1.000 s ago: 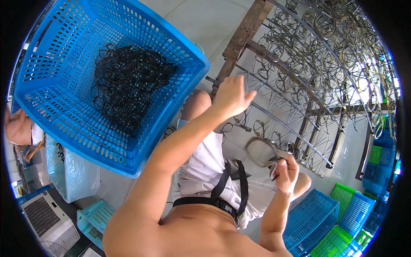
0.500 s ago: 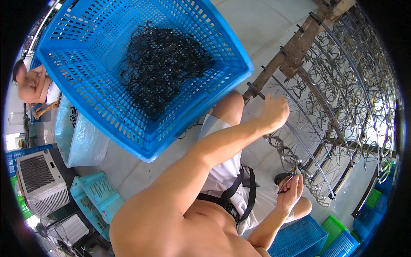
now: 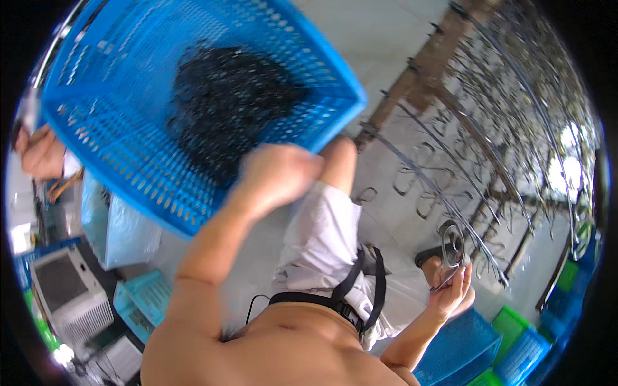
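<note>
My left hand (image 3: 278, 172) is over the near right wall of a large blue basket (image 3: 145, 168), in front of a heap of thin black loops (image 3: 225, 103). Motion smears its fingers, so its grip cannot be read. Lower right, my right hand (image 3: 454, 289) is closed on shiny metal-looking loops (image 3: 453, 243) that stand up above the fingers. Just beyond them runs a slanting metal rod (image 3: 425, 177), one of several on a brown rack (image 3: 421, 80). Similar loops hang thickly from the rods at the far right.
Another person (image 3: 44, 154) sits at the far left. Near a clear plastic bag (image 3: 132, 231) stand a grey-white box-shaped appliance (image 3: 64, 280) and a turquoise basket (image 3: 145, 302). Blue baskets (image 3: 460, 347) and a green basket (image 3: 512, 328) lie lower right. My knee is beside the big basket.
My left hand has swung left from beside the rack's rod to the blue basket. My right hand has shifted slightly right with the loops. The whole view has tilted and blurred a little.
</note>
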`<action>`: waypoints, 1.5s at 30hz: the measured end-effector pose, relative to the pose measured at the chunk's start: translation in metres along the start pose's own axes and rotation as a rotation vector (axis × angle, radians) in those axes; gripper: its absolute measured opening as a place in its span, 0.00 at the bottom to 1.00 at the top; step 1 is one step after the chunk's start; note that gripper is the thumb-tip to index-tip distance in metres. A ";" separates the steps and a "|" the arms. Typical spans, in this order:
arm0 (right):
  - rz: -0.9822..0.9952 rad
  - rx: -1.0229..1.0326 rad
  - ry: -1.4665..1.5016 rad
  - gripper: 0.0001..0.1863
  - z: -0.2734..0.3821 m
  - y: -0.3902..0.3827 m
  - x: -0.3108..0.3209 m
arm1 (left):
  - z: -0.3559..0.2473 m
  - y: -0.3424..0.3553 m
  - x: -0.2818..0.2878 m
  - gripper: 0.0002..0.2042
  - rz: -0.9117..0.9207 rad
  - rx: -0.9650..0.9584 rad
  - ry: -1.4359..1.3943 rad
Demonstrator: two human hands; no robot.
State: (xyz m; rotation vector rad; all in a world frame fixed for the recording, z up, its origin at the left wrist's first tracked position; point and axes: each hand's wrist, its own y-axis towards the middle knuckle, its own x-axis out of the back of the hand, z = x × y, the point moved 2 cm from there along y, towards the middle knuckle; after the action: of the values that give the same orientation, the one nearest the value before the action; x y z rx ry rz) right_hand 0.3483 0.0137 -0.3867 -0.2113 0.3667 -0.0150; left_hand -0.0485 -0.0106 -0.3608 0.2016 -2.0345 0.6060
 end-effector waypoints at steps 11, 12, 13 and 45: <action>-0.674 0.556 0.093 0.07 0.122 0.014 0.135 | 0.347 0.085 -0.137 0.27 0.147 0.431 0.303; -0.723 0.603 0.093 0.07 0.124 0.017 0.163 | 0.349 0.083 -0.130 0.25 0.136 0.477 0.285; -0.774 0.660 0.096 0.06 0.125 0.021 0.188 | 0.349 0.086 -0.124 0.24 0.123 0.510 0.244; -0.579 0.344 0.324 0.06 0.082 0.072 0.256 | 0.134 0.017 -0.059 0.13 0.014 0.399 -0.888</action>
State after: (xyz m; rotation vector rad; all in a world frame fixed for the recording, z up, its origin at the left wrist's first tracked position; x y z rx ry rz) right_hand 0.6147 0.0872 -0.4174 0.0337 0.6069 -0.6853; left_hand -0.1276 -0.0684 -0.4711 0.8091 -2.7268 1.0574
